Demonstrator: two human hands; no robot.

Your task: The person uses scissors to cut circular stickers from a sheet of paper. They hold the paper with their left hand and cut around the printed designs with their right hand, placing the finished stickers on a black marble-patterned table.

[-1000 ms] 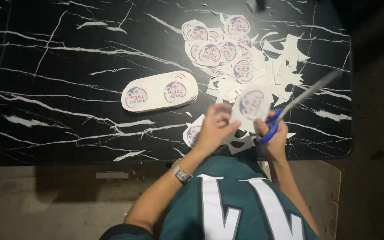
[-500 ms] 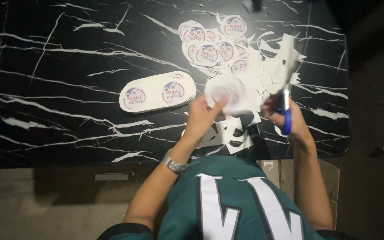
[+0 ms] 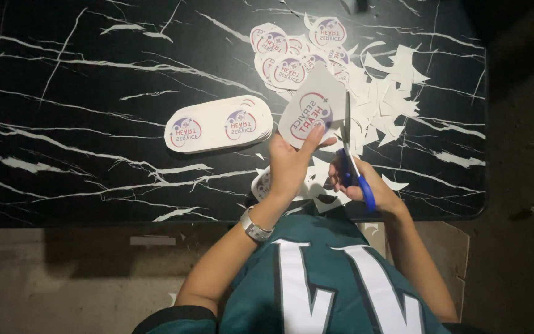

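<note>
My left hand [image 3: 293,168] pinches a white paper piece [image 3: 312,111] printed with a round red-and-blue logo and holds it up above the black marble table [image 3: 81,124]. My right hand [image 3: 358,183] grips blue-handled scissors [image 3: 352,162], whose blades point up along the right edge of that paper. A silver watch [image 3: 254,226] sits on my left wrist. Under my hands lie white offcuts, and another printed piece [image 3: 261,184] peeks out beside my left hand.
An oval stack of uncut logo sheets [image 3: 219,124] lies left of my hands. A pile of cut round logo stickers [image 3: 292,52] sits at the far side, with white paper scraps [image 3: 387,105] to its right. The table's near edge runs just in front of my body.
My left hand has turned the paper piece so its printed face shows more fully. The scissors have swung from pointing far right to upright along the paper's right edge.
</note>
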